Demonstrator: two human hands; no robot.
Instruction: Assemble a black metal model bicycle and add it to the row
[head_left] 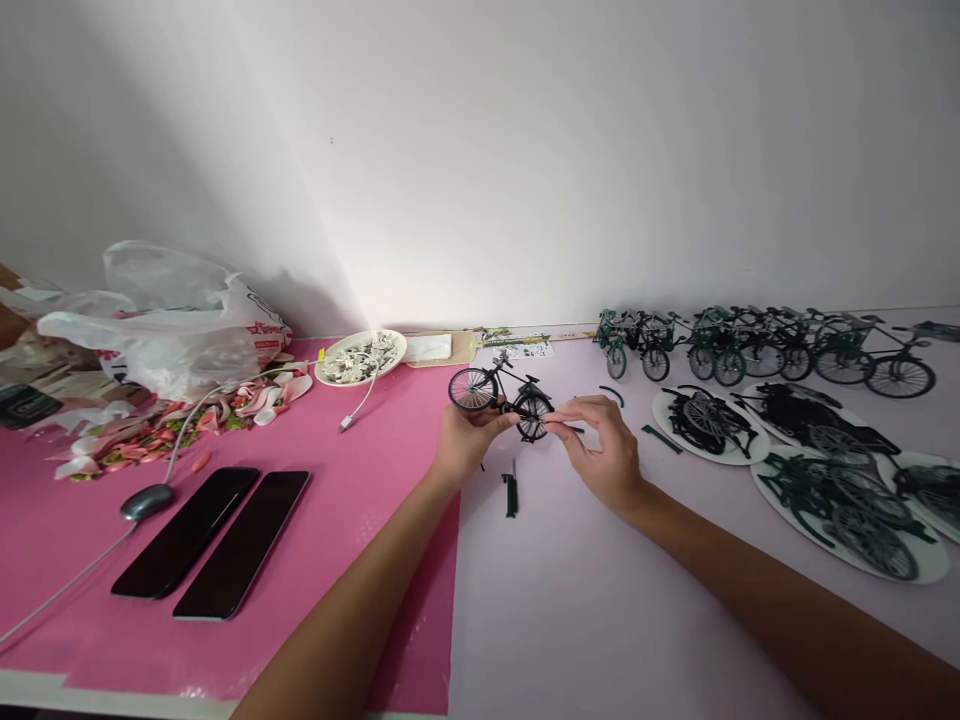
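A small black model bicycle [501, 392] is held above the table near its middle. My left hand [466, 441] is closed round its frame from below, between the two wheels. My right hand [600, 446] pinches at the rear wheel, fingers pressed together on a thin black part I cannot make out. A short black tool or part [511, 493] lies on the table just under my hands, and a curved black strip [613, 394] lies behind my right hand.
A row of finished model bicycles [757, 345] stands at the back right. White plates [711, 425] hold bicycle parts on the right. Two dark phones [214, 540], a mouse [146, 500], a cable, a bowl [360, 357] and plastic bags [165, 330] sit on the pink mat at left.
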